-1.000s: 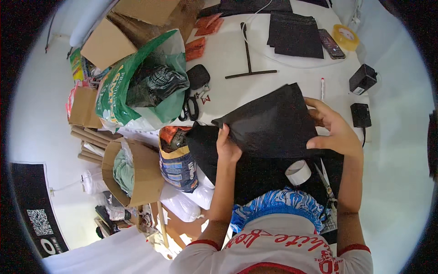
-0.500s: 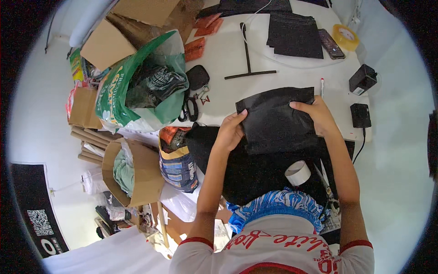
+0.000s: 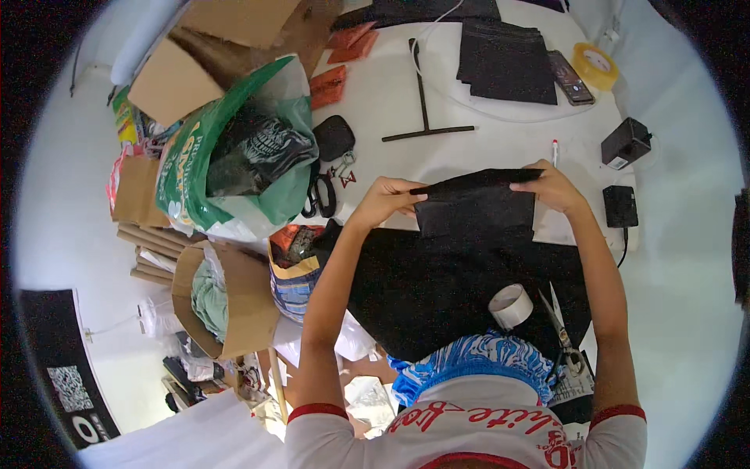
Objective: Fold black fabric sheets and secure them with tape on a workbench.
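Note:
A thin black fabric piece (image 3: pixel 476 205) is stretched between my two hands above the near part of the table. My left hand (image 3: pixel 388 202) pinches its left upper corner, thumb on the near side. At the upper right corner, my right hand (image 3: pixel 556 189) grips the piece the same way. The top edge looks folded or tilted toward me. Beneath it spreads a larger black cloth (image 3: pixel 437 289), reaching to my lap. A roll of white tape (image 3: pixel 512 306) and a pair of scissors (image 3: pixel 564 328) lie on that cloth, close to my body.
Black fabric sheets (image 3: pixel 506 66) are stacked at the table's far side, beside a phone (image 3: pixel 572 78) and yellowish tape (image 3: pixel 595 66). A black T-shaped bar (image 3: pixel 426 109) lies mid-table. Black adapters (image 3: pixel 621 206) stand right. A green bag (image 3: pixel 183 168) and cardboard box (image 3: pixel 246 309) are left.
Both hands have kept their hold while the black fabric piece has tipped, its top edge now lower and its face foreshortened. My left hand has shifted slightly left and up.

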{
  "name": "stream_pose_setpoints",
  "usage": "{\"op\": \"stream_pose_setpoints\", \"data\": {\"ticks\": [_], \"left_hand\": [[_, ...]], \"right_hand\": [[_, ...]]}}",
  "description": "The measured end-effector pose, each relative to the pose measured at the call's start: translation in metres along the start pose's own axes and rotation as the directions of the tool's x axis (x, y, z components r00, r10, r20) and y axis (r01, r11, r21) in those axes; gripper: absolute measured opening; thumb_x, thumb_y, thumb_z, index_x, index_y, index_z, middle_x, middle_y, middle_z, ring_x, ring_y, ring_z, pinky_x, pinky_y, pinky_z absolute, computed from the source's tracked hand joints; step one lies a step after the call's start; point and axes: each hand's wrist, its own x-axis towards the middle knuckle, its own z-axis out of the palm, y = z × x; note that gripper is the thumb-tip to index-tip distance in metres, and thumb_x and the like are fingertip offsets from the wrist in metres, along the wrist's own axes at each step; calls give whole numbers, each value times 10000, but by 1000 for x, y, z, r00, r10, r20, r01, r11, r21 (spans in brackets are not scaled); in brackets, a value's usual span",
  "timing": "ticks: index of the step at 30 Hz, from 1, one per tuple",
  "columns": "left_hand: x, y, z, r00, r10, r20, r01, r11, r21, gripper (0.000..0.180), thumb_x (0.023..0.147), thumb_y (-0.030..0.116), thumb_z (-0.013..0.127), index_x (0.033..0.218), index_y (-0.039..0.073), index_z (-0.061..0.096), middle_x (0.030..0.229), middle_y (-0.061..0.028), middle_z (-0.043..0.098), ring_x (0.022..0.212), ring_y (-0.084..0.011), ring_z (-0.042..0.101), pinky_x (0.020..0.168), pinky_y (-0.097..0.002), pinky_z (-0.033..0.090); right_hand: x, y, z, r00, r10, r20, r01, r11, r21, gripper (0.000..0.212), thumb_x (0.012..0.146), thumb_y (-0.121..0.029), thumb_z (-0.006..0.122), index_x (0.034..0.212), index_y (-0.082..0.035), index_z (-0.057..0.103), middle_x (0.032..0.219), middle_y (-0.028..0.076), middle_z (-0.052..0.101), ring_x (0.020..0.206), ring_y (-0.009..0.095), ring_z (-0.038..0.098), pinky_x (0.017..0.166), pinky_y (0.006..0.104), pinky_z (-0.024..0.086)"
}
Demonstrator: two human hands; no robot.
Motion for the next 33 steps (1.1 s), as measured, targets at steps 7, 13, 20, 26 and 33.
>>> {"op": "stream_pose_setpoints", "data": {"ticks": [7,13,20,26,33], "left_hand": [[37,9,-21,985,39,166,-53,996,78,271,806,-54,532,1019,10,687,969,-92,691,757,-114,646,674,-255,556],[63,14,-31,948,71,309,-127,978,167,270,746,-101,529,923,-8,712,856,-106,701,688,-112,635,679,-258,553],[81,18,-41,898,-33,439,-96,959,267,232,771,-76,559,914,11,720,872,-99,705,727,-110,640,680,-229,525],[89,22,-40,850,-25,526,-209,901,380,221,778,-48,614,955,38,714,889,-72,709,768,-100,636,742,-226,500],[78,16,-35,870,-119,479,-36,953,301,132,790,40,681,912,-3,709,848,-80,701,773,-104,632,754,-235,491]], "right_hand": [[26,-22,-15,897,-286,336,359,916,-180,512,632,192,445,1025,-31,687,1014,141,679,962,194,639,908,260,450],[50,-12,-29,901,-267,342,335,929,-158,454,612,133,445,924,-44,723,919,139,698,904,191,646,891,280,467],[61,-18,-34,913,-89,398,214,935,-282,552,465,168,375,827,-38,737,916,166,694,948,244,638,902,288,456],[71,-8,-37,897,-51,440,201,932,-302,451,530,139,420,801,-33,737,868,134,703,754,184,638,766,257,496],[72,-8,-35,873,-29,486,220,914,-341,372,558,135,452,767,-6,726,815,122,700,733,173,637,724,249,492]]}}
